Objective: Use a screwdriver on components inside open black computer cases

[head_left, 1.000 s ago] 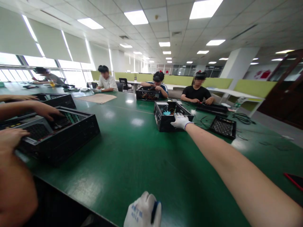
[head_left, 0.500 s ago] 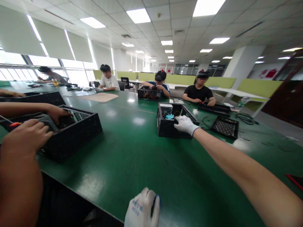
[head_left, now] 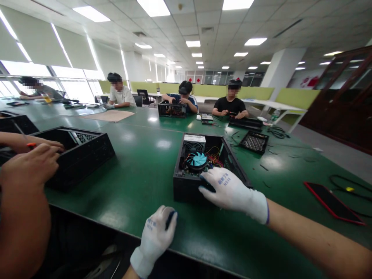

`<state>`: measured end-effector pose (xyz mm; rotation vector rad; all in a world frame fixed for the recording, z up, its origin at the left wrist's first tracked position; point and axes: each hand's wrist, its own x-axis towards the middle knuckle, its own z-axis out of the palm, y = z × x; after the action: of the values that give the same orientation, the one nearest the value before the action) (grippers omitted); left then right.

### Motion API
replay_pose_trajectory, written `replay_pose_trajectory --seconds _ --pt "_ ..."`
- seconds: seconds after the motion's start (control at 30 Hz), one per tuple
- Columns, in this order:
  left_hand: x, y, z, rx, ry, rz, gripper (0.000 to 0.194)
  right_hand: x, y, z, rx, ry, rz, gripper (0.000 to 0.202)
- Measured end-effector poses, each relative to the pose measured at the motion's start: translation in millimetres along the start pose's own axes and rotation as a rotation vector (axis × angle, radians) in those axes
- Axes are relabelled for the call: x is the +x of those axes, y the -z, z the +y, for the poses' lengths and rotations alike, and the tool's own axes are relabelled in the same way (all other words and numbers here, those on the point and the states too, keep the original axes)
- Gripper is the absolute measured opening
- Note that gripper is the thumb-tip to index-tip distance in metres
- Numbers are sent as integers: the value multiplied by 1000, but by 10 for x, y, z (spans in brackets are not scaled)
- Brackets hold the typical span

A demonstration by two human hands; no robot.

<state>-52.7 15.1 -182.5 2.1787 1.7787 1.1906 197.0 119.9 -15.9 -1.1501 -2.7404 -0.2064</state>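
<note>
An open black computer case (head_left: 188, 188) lies on the green table, right of the middle. Inside it show a light-blue fan (head_left: 197, 159), a power supply and coloured wires. My right hand (head_left: 228, 190), in a white glove, is at the near wall of the case, with the thumb outside and the fingers over the edge, gripping it. My left hand (head_left: 159, 228), also gloved, is near the table's front edge, left of and nearer than the case. Its fingers are curled, with a gap between thumb and fingers, and nothing shows in it.
At left a co-worker's hands (head_left: 36, 162), one with a screwdriver, are at another black case (head_left: 84, 161). Right lie a black panel (head_left: 254, 142), a red-edged black panel (head_left: 331, 201) and cables (head_left: 277, 132). Several people sit across the table (head_left: 139, 130).
The case has come nearer with my right hand at its wall, and its inside shows more. My left hand is further up and left in view. The view has turned slightly right.
</note>
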Motion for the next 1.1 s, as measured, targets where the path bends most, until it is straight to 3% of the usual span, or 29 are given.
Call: replay_pose_trajectory --seconds 0.1,0.2,0.37,0.53,0.73,1.0,1.1 --pt "-14 71 24 -38 28 51 20 -388 154 -64 130 90 -45 45" --pt "0 168 82 -89 64 79 25 -648 178 7 108 36 -55 40" --pt "78 396 288 -139 120 180 33 -813 50 58 7 19 57 42" --pt "152 718 655 -133 -42 233 15 -945 75 -132 58 77 116 37" --pt "303 983 1069 59 -322 109 13 -1189 162 -356 119 131 106 31" --pt "419 965 1375 259 -486 -207 29 -1364 292 -486 225 181 103 20" --pt "356 954 1408 262 -481 -224 25 -1399 354 -534 302 180 142 19"
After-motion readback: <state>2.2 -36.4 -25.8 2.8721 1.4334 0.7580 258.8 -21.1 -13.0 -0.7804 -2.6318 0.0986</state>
